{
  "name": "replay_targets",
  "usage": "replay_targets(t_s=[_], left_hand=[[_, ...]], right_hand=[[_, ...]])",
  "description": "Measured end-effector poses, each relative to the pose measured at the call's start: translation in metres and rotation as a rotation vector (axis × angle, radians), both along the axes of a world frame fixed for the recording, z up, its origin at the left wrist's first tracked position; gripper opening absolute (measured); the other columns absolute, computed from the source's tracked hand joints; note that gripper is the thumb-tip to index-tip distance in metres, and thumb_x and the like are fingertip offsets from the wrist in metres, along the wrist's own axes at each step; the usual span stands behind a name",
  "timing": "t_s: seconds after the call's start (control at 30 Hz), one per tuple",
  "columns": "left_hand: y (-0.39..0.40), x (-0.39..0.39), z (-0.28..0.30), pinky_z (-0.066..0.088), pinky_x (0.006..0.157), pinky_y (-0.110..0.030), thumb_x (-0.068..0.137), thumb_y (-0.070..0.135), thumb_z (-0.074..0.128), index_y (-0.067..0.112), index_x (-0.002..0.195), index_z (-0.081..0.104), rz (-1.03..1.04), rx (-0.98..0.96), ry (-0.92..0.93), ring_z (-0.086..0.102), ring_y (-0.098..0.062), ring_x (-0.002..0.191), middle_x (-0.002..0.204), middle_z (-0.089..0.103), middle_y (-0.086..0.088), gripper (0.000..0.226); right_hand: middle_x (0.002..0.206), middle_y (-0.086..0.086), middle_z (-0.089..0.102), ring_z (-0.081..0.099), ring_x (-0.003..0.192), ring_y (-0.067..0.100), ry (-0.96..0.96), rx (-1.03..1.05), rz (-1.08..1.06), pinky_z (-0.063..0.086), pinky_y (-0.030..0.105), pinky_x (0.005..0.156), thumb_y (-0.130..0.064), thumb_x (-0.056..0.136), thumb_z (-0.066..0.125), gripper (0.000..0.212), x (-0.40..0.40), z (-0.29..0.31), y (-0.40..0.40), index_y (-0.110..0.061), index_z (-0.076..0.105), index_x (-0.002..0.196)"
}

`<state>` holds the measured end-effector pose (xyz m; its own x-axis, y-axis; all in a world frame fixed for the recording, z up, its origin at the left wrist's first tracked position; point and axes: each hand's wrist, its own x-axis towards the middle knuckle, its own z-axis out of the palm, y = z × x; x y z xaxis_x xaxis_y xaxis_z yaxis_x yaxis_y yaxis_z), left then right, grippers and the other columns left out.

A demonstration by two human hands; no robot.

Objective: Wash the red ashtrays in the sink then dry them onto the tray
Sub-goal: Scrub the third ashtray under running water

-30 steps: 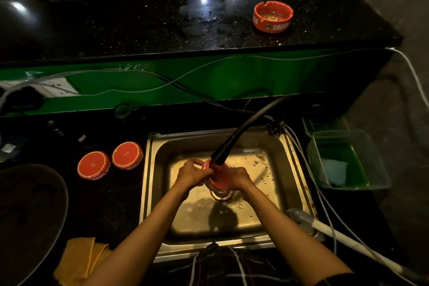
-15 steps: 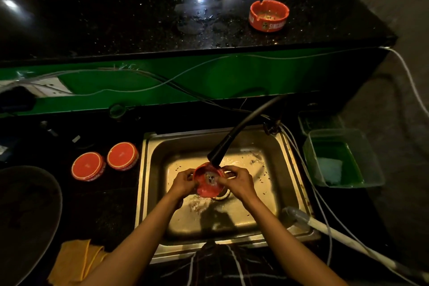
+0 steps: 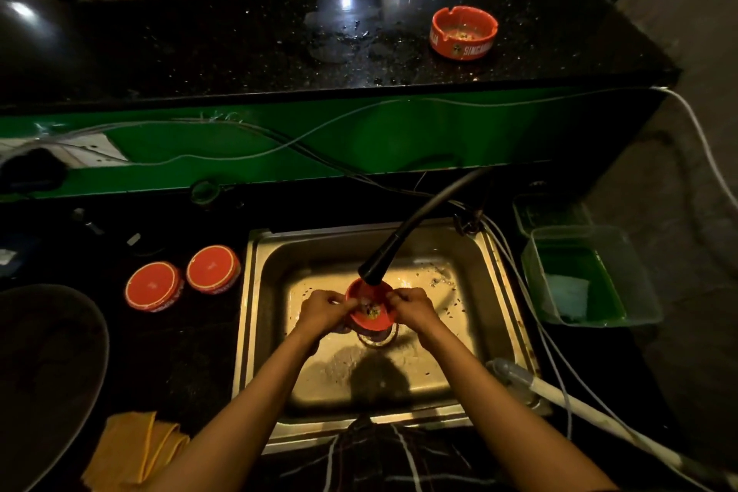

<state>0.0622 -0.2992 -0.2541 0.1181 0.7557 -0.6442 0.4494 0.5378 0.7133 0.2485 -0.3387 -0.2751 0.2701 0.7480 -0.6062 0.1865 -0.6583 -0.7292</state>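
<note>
Left hand (image 3: 323,310): its fingers (image 3: 346,304) are curled round the left edge of the held ashtray, gripping it.
Right hand (image 3: 413,308): its fingers (image 3: 393,296) are curled over the right edge of the same ashtray, gripping it from the other side.
Held ashtray (image 3: 369,316): red, between the two sets of fingers, hollow side up and tilted toward the person; dark bits lie in its bowl.
Tap head (image 3: 371,272): black, just above and behind the fingers, its mouth right over the far rim of the held ashtray; its curved hose rises away to the right.
Drain (image 3: 377,338): directly below the fingers, partly hidden by the ashtray.
Sink (image 3: 263,292): steel basin all round the hands; dark specks are scattered on its floor beyond and right of the fingers.
Washed ashtrays: two red ones lie upside down on the dark tabletop (image 3: 179,351) left of the left-hand fingers, the nearer ashtray (image 3: 213,268) just beside the sink's rim, the outer ashtray (image 3: 153,286) touching or nearly touching it.
Tray (image 3: 48,371): a dark round one further left, at the picture's edge.
Yellow cloth (image 3: 127,447): folded on the tabletop, left of and nearer the person than the fingers.
Plastic tub (image 3: 591,276): clear, with green liquid and a pale sponge in it, right of the right-hand fingers, past the sink.
Far ashtray (image 3: 463,32): red, upright, with white lettering, on the raised black ledge (image 3: 239,44) well beyond the fingers.
</note>
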Motion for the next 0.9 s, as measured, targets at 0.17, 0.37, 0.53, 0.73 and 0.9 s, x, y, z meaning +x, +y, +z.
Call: replay_targets(t_s=[0.17,0.37,0.53,0.73,0.9], left_hand=[[0.006,-0.011,0.016,0.063,0.065,-0.039,0.073,0.032,0.084,0.017,0.092,0.068,-0.082,0.214,0.128,0.073,-0.018,0.059,0.069,0.074,-0.005,0.029],[0.008,-0.03,0.013,0.062,0.062,-0.036,0.079,0.019,0.082,0.019,0.105,0.068,-0.057,0.288,0.165,0.072,-0.019,0.066,0.084,0.072,-0.003,0.03],[0.006,-0.045,-0.005,0.061,0.063,-0.03,0.085,0.003,0.073,0.014,0.115,0.066,0.06,0.148,0.011,0.07,-0.027,0.089,0.099,0.068,-0.009,0.032],[-0.005,-0.031,-0.019,0.061,0.065,-0.038,0.094,0.003,0.06,0.016,0.116,0.063,0.062,-0.033,-0.102,0.07,-0.027,0.089,0.107,0.068,-0.014,0.026],[-0.014,-0.013,-0.021,0.062,0.071,-0.037,0.094,-0.003,0.059,0.018,0.122,0.061,-0.024,-0.158,-0.212,0.074,-0.031,0.084,0.104,0.071,-0.021,0.035]], right_hand=[[0.091,0.004,0.078,0.072,0.098,0.026,0.169,0.021,0.0,0.055,0.046,0.092,-0.027,0.087,0.074,0.018,-0.02,-0.003,0.01,-0.011,0.075,0.096],[0.094,0.006,0.075,0.071,0.088,0.023,0.241,0.056,-0.012,0.057,0.043,0.084,0.002,0.087,0.065,0.023,-0.034,0.009,0.02,-0.018,0.071,0.097],[0.093,0.012,0.074,0.069,0.082,0.025,0.261,0.102,0.044,0.058,0.038,0.072,0.008,0.08,0.07,0.025,-0.03,0.022,0.019,-0.01,0.069,0.097],[0.102,-0.001,0.075,0.07,0.094,0.014,0.059,0.103,0.206,0.058,0.031,0.083,-0.013,0.071,0.085,0.042,-0.017,0.026,0.001,-0.012,0.072,0.111],[0.098,-0.009,0.072,0.068,0.092,0.01,-0.214,0.215,0.244,0.057,0.029,0.085,-0.008,0.064,0.083,0.046,-0.003,0.023,-0.02,-0.022,0.074,0.107]])
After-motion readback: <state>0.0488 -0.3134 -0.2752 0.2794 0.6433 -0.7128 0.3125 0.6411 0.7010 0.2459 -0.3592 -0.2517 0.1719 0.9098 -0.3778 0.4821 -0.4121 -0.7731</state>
